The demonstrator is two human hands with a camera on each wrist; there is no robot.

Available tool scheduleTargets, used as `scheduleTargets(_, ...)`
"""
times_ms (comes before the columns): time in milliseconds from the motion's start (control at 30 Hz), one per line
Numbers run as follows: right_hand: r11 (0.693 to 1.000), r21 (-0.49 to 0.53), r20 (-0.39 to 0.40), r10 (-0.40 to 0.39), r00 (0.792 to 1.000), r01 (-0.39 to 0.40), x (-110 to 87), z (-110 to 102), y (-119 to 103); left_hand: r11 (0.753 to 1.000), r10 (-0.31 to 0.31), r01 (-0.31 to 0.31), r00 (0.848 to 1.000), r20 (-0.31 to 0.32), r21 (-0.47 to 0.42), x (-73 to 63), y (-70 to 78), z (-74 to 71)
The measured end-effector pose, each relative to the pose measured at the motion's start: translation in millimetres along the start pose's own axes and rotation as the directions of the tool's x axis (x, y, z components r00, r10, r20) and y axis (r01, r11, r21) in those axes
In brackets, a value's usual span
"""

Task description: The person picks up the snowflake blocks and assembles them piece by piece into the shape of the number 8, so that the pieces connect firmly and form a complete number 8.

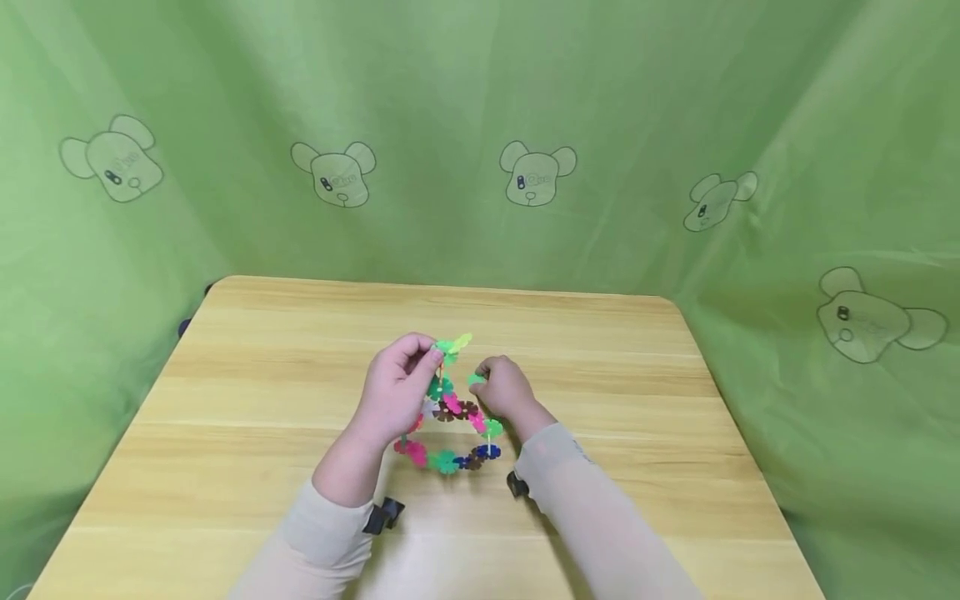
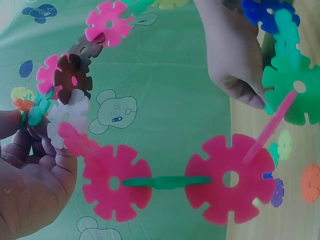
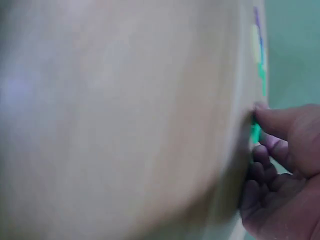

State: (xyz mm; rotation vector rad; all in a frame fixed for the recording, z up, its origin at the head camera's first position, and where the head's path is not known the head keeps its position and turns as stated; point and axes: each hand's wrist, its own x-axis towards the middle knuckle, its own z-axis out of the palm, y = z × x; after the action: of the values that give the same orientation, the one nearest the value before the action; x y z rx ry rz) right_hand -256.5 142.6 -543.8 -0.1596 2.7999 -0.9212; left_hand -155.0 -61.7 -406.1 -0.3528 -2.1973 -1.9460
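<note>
Item: one loop of notched, flower-shaped plastic discs (image 1: 447,462), slotted together. It stood over the middle of the table (image 1: 600,367), between the two hands; whether its lower edge touched the tabletop could not be told. Colours along the near side ran pink, green, blue and brown; along the far side, white, brown, pink and green. In the left wrist view, two large pink discs were joined by a green disc set edge-on.

Branch: a short upright run at the loop's far side, with a green disc (image 1: 440,387) below, an orange disc (image 1: 441,372) edge-on, another green disc above, and a yellow disc (image 1: 462,342) tilted outward at the top.

Left hand (image 1: 400,383): grip pinching the branch near its upper green disc, thumb against the near side.

Right hand (image 1: 508,387): just right of the branch, apart from it; grip pinching a single light green disc (image 1: 476,379) between thumb and fingers.

Further discs: orange (image 2: 311,183), purple (image 2: 278,193) and pale yellow-green (image 2: 285,145), lying beyond the loop at the right of the left wrist view.

Surroundings: light sleeves (image 1: 600,517) on both arms, a black device at each wrist, and a green curtain (image 1: 435,233) printed with outlined animal heads.
</note>
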Motion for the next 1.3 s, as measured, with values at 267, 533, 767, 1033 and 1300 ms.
scheduleTargets(267, 0.985, 0.167, -0.028, -0.03, 0.999, 0.034, -18.7, -20.7, -0.4, 0.999, 0.029, -0.029, 1.0, -0.007, 0.021, -2.1, -2.9, 1.4)
scheduleTargets(533, 0.747, 0.598, -0.316, -0.115, 0.942, 0.292, -66.0, -63.9, -29.8, 0.993, 0.109, -0.108, 0.994, -0.012, 0.039, -2.9, -3.7, 3.6)
scheduleTargets(767, 0.488, 0.637, -0.553, -0.252, 0.794, 0.597, -102.1, -92.0, -60.0, 0.987, 0.155, -0.154, 0.988, 0.001, 0.048, -3.1, -6.9, 5.6)
scheduleTargets(1033, 0.411, 0.556, -0.629, -0.36, 0.689, 0.723, -114.4, -99.5, -72.4, 0.984, 0.17, -0.17, 0.985, 0.015, 0.049, -4.5, -3.7, 6.3)
scheduleTargets(1300, 0.481, 0.449, -0.644, -0.41, 0.646, 0.753, -117.6, -99.2, -74.8, 0.982, 0.185, -0.185, 0.983, 0.023, 0.026, -5.8, -4.8, 8.4)
